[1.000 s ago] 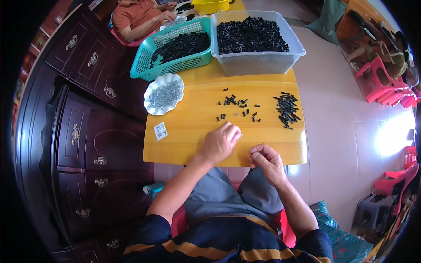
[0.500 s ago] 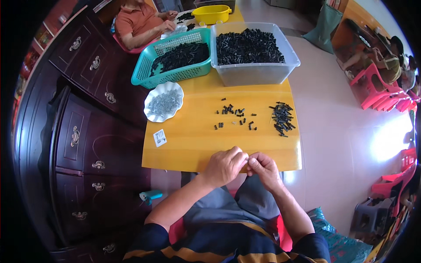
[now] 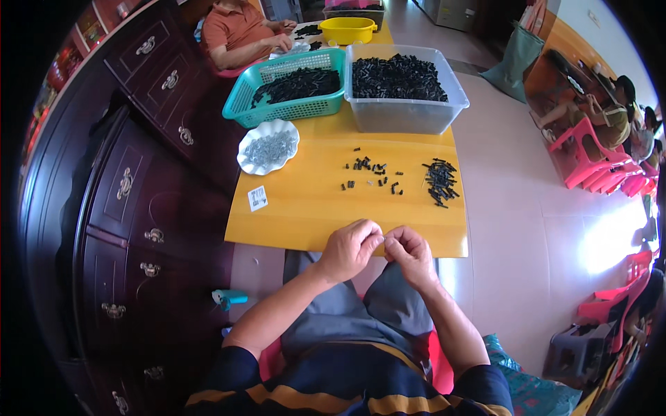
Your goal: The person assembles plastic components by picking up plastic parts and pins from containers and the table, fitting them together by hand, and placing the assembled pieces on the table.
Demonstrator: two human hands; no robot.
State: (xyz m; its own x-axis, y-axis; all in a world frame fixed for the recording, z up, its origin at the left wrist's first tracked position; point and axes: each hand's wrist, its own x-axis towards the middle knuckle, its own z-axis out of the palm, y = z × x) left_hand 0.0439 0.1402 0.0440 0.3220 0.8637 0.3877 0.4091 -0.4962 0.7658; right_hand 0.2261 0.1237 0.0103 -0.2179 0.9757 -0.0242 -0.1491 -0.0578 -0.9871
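At the table's near edge my left hand (image 3: 352, 249) and my right hand (image 3: 409, 255) meet, fingertips pinched together. Between them is something tiny and pale, too small to name. Beyond my hands lie several short black pieces (image 3: 374, 168), scattered on the yellow table (image 3: 298, 222). To their right is a heap of longer black pieces (image 3: 441, 182). On the left, a white scalloped dish (image 3: 244, 161) holds many small clear pieces (image 3: 270, 149). A white printed label (image 3: 257, 198) lies in front of the dish.
A teal perforated basket (image 3: 239, 114) and a clear plastic bin (image 3: 409, 119), both with black pieces inside, stand across the table's far part. Behind them are a yellow tub (image 3: 343, 31) and a seated person (image 3: 239, 35). Dark cabinets (image 3: 139, 208) line the left; pink chairs (image 3: 590, 156) are at right.
The view has shifted, so the table and its things sit a little differently. My hands stay together and have turned slightly, the left one showing more of its thumb side.
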